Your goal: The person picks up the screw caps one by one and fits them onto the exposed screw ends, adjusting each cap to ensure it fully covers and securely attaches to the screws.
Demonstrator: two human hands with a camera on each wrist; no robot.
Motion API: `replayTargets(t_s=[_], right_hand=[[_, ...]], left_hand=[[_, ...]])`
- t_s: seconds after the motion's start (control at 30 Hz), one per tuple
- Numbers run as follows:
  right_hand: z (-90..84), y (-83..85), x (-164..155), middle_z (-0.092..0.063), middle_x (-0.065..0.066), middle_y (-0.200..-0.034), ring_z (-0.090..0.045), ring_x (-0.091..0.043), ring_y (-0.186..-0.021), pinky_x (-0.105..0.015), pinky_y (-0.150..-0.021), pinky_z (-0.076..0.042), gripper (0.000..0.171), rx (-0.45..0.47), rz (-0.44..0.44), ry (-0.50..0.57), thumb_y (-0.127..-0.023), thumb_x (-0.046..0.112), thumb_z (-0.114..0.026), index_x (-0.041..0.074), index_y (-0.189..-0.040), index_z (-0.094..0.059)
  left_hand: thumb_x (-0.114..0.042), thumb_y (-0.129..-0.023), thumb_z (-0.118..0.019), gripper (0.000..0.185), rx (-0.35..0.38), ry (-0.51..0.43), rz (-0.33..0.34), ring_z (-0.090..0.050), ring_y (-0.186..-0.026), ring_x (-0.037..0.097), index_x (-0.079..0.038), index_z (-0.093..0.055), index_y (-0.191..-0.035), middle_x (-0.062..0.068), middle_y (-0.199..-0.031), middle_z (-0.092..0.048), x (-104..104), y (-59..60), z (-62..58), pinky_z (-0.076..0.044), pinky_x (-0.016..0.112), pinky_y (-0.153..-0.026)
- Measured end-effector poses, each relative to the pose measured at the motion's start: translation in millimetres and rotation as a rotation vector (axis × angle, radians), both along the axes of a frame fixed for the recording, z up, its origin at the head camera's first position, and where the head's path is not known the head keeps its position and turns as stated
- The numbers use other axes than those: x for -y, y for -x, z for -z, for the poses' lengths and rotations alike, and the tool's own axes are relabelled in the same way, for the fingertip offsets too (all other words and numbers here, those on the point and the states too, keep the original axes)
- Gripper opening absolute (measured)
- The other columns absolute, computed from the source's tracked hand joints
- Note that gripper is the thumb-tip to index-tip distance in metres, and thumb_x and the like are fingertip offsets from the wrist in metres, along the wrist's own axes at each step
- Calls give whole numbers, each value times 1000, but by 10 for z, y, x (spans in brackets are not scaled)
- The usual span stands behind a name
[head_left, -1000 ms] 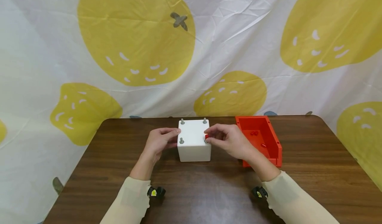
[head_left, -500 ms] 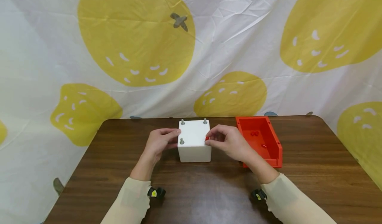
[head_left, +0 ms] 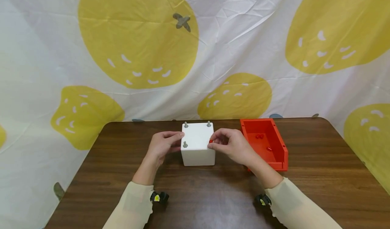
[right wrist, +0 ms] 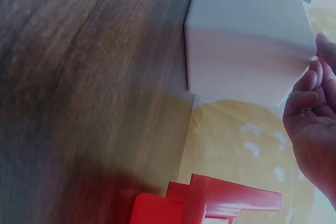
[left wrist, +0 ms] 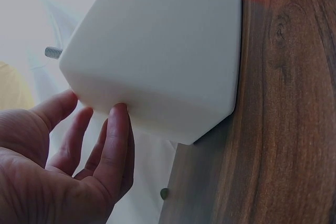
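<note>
Overhead, right hand [head_left: 233, 146] pinches a red nut [head_left: 211, 141] at the white block [head_left: 198, 147]; left hand [head_left: 161, 144], fingers straight, steadies it. Wrist views hide the nut.

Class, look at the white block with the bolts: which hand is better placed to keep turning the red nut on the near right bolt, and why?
Probably the right hand: its fingertips already pinch the red nut at the white block's near right corner. The left hand holds the block's left side.

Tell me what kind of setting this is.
Probably a staged tabletop recording setup, not a workshop: a dark wood table backed by a hung fruit-print sheet, with only a white block with threaded studs and a red parts bin laid out.
</note>
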State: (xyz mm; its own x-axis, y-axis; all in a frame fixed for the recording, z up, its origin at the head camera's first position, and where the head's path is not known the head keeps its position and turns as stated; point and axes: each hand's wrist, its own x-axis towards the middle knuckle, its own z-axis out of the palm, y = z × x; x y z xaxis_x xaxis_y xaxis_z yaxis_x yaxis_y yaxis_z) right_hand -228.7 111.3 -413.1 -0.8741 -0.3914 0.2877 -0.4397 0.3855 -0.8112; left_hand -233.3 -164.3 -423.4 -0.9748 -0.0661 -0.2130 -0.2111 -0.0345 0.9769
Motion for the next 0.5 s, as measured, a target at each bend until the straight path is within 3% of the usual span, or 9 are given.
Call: replayTargets(t_s=[0.5], right_hand=[[18,-27,25,-66,0,-82,-61,-22,-75,-27,-65,-56,19,17,27,10,-87,19,-92,15,-94,-75]], left_hand=[[-14,-95,-83,32,-4,-6,2,-75,-90,22,5,-76,-118,17,-118,-74,-6,-15,-18,-67,37,-78]])
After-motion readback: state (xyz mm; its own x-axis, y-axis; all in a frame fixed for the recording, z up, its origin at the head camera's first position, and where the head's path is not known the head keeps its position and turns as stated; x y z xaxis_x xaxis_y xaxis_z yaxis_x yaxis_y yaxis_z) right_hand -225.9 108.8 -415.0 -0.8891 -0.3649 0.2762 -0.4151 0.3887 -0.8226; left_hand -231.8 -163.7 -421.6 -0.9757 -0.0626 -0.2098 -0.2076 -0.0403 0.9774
